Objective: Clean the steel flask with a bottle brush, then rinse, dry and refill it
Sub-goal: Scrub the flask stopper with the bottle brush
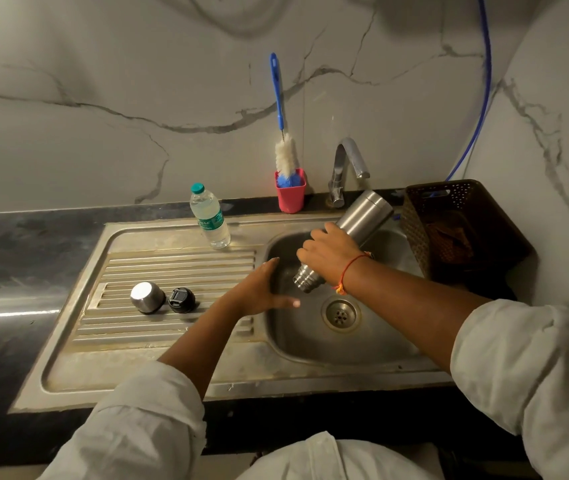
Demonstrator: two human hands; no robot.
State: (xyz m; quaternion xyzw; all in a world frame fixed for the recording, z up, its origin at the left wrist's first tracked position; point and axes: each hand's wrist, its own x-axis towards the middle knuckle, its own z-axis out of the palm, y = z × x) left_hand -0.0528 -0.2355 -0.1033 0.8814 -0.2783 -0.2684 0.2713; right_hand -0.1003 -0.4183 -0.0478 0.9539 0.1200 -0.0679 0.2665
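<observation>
Holding a steel flask mouth-down over the sink

Flask (362,220): brushed steel cylinder, matte sheen, stepped threaded neck, uncapped. It is tilted, neck low and to the left, flat base high and to the right just below the tap (345,168). It hangs above the basin, clear of the drain (340,313).

Right hand (331,251): fingers curled round the flask's lower body just above the neck (an orange thread circles the wrist).

Left hand (262,289): fingers straight and spread, holding nothing, at the left edge of the basin, left of the flask's neck and apart from it.

Sink (310,372): stainless, stained, with a ribbed drainboard.

On the drainboard:
- Cup (147,296), domed steel, upside down.
- Stopper (181,299), round black plastic, just beside the cup.
- Bottle (210,216), clear plastic with a green cap, upright at the rear.

Brush (284,157): blue handle, white and blue bristles, standing in a red tumbler (291,197) against the marble wall.

Basket (421,216): brown perforated plastic, to the right of the basin.
</observation>
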